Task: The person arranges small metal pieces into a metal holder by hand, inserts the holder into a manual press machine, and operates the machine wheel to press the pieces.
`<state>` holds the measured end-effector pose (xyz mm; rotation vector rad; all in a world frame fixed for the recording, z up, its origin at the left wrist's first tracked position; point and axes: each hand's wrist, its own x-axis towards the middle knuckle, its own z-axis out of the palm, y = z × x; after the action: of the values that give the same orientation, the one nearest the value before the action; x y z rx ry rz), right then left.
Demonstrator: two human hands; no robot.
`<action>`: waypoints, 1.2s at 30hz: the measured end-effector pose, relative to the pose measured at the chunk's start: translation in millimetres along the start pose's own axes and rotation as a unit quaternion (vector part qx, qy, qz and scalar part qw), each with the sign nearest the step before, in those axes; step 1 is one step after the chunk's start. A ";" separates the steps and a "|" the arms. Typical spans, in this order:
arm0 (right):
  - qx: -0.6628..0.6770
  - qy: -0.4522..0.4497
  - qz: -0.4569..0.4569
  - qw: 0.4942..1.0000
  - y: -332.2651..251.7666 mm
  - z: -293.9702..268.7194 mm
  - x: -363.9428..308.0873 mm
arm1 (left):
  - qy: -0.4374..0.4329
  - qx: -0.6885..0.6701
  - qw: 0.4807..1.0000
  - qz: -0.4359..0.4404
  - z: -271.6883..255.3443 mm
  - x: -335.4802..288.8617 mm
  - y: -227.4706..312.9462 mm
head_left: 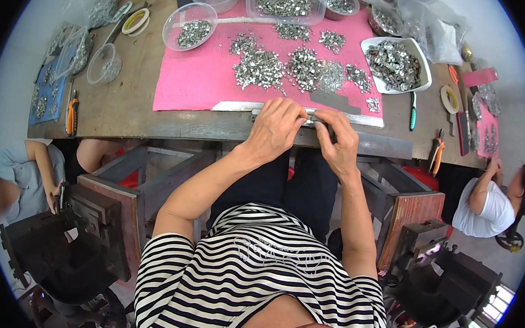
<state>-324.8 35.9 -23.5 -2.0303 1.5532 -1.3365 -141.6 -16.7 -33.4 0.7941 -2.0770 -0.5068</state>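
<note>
At the front edge of the bench, my left hand (275, 127) has its fingers curled down over a narrow metal strip or fixture (307, 123). Close to its right, my right hand (340, 138) bends thumb and fingertips onto the same spot. Both hands are closed; any small part between the fingertips is too small to make out. Just beyond them, a pink mat (189, 81) carries heaps of small silvery metal parts (258, 69). A second pile (304, 68) and a paler heap of thin clear or silvery pieces (331, 77) lie beside it.
A white tray of metal parts (395, 64) stands right of the mat; clear tubs (189, 27) stand behind. Orange-handled pliers (436, 152) and a green-handled brush (413, 113) lie to the right, other pliers (72, 114) left. People sit at both sides.
</note>
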 end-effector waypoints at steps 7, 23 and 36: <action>0.014 0.031 0.064 0.997 3.2 -9.1 -8.0 | 0.003 0.032 0.999 0.028 0.8 4.7 0.6; 0.003 -0.084 0.122 0.989 -5.3 -27.5 -7.5 | -0.027 0.111 0.988 0.103 -31.2 -3.1 -7.4; -0.024 -0.042 0.104 0.993 -18.7 -93.0 -66.1 | -0.050 -0.030 0.998 0.020 -17.1 -1.0 6.7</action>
<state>-385.9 129.4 6.3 -1.8653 1.7203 -1.1335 -129.5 -12.3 -20.2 0.7028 -2.1551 -0.5946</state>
